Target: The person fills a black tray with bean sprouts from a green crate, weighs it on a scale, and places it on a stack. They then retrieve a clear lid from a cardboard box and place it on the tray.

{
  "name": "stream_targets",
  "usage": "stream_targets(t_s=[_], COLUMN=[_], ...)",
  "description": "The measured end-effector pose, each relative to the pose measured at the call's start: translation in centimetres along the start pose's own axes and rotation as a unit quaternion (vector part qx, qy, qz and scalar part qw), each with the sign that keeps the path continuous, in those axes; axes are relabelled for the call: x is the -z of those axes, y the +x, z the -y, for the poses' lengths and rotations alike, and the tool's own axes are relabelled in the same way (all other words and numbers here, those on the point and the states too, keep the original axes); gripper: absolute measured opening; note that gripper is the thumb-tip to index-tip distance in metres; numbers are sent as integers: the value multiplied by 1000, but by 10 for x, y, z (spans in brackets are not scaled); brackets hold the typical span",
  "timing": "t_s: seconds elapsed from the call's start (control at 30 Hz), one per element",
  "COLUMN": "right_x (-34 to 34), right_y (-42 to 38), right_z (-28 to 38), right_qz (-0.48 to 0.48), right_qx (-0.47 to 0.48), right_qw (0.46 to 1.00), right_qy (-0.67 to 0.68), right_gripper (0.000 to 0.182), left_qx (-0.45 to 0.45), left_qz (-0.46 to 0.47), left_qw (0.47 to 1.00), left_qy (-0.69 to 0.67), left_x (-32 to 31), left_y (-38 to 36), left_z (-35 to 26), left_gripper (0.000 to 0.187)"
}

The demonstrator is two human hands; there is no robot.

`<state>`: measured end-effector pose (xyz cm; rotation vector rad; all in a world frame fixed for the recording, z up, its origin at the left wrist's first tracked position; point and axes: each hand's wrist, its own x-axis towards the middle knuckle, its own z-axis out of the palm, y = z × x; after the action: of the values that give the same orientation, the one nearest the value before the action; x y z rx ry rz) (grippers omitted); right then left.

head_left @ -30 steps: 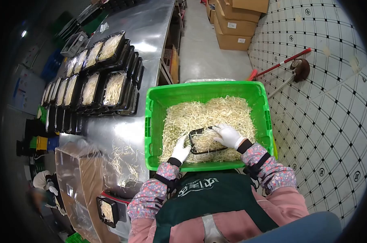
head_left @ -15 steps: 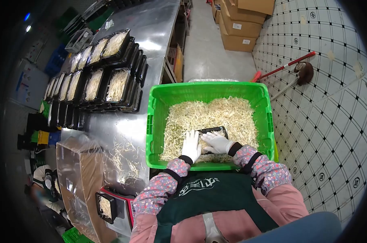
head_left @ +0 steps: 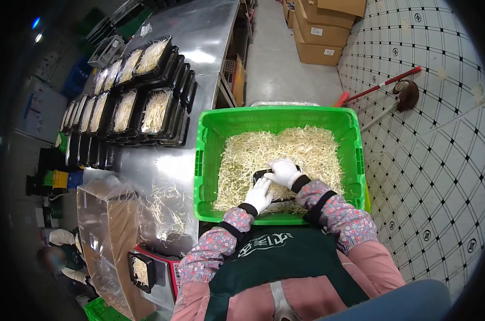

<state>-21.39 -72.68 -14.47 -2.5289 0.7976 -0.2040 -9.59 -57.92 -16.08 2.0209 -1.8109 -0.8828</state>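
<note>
Where both hands (head_left: pixel 259 196) (head_left: pixel 283 172) cover it, the tray (head_left: pixel 258 175) hides — partly.

- Free air above the sprouts (head_left: pixel 285 145), beyond the right hand (head_left: pixel 284 172).
- The green crate (head_left: pixel 280 119) walls in that space.
- Stacked trays (head_left: pixel 138 121) block part of the steel table (head_left: pixel 141 159).

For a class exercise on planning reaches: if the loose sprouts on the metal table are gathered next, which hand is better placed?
Probably the left hand: it is nearer the metal table and its loose sprouts. The right hand is farther off, over the black tray.
</note>
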Motion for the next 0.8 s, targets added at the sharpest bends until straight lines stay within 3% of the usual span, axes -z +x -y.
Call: stream_targets(t_s=[0.07, 0.17, 0.23, 0.3, 0.33, 0.37, 0.43, 0.5, 0.57, 0.63, 0.7, 0.77, 0.8], right_x=[-8, 0, 22, 35, 43, 42, 37, 33, 35, 35, 21, 1, -19], right_y=[8, 13, 9, 2, -3, -8, -21, -21, -22, -21, -19, -20, -23], right_z=[-2, -13, -13, -13, -6, -6, -13, -15, -15, -9, -1, 10, 3], right_qz=[77, 67, 56, -7, 15, 16, 69, 23, -77, -53, -43, -37, -38], right_qx=[-14, -50, -90, -90, -90, -90, -14, -35, -57, -48, 80, 103, 70], right_qw=[997, 988, 979, 905, 891, 892, 982, 985, 984, 989, 987, 977, 983], right_qy=[26, 129, 176, 417, 444, 443, 174, 169, 152, 132, 131, 183, 166], right_gripper=[29, 25, 22, 21, 20, 20, 21, 21, 22, 24, 25, 28, 28], left_qx=[-11, 17, 45, 70, 71, 70, 31, 33, -25, -28, -35, 8, 32], left_qz=[-22, -95, -151, -175, -170, -165, -94, -72, -117, -112, -91, -83, -77], left_qw=[998, 975, 923, 877, 877, 877, 955, 960, 966, 971, 984, 980, 975], left_qy=[-64, -202, -352, -441, -443, -445, -280, -270, -229, -210, -152, -183, -204], left_x=[18, 38, 44, 50, 49, 47, 39, 37, 32, 38, 35, 35, 30], left_y=[-7, -18, -19, -18, -16, -13, -13, -9, -6, -4, 1, 0, -1], left_z=[-7, -11, -10, -11, -11, -12, -14, -13, -10, -23, -24, -20, -6], left_gripper=[50, 43, 40, 37, 36, 35, 32, 32, 35, 39, 43, 40, 35])
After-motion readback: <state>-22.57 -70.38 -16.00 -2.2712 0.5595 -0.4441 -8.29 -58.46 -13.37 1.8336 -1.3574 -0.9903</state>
